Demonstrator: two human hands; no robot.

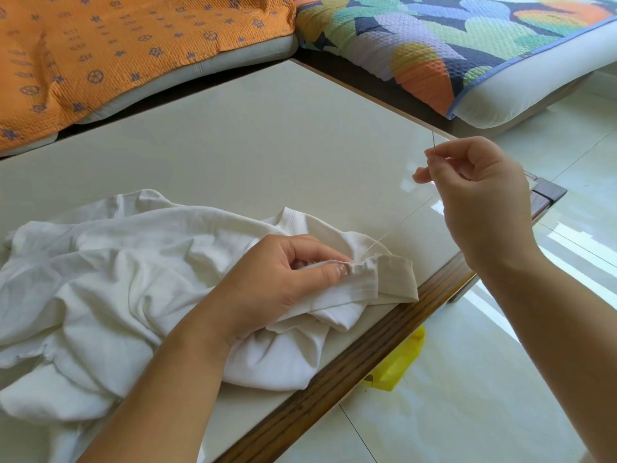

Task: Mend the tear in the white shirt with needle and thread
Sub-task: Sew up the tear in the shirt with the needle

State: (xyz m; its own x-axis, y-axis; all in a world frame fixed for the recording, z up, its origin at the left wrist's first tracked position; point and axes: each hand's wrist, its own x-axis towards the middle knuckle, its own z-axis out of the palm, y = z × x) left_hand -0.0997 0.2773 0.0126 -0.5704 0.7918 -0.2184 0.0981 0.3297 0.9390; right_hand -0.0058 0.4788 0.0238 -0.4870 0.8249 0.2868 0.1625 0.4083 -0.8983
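The right hand [477, 198] is pinching the needle [433, 143] between thumb and forefinger, the tip sticking up above the fingertips and the other fingers curling loosely behind. The thread [377, 242] is running taut from this hand down and left to the shirt [117, 262]. There the left hand [277, 285] is gripping a gathered fold of cloth between thumb and forefinger, just beside the puckered edge where the thread is entering; the tear itself is too small to make out. The shirt is lying crumpled on the near left part of the table [250, 145], one fold reaching close to the wooden edge. The right hand is hanging raised over the table's right corner. Beyond the table, an orange cushion [100, 45] and a multicoloured cushion [434, 38] are lying side by side. A yellow scrap [397, 359] is lying on the floor [500, 379], partly under the table's edge.
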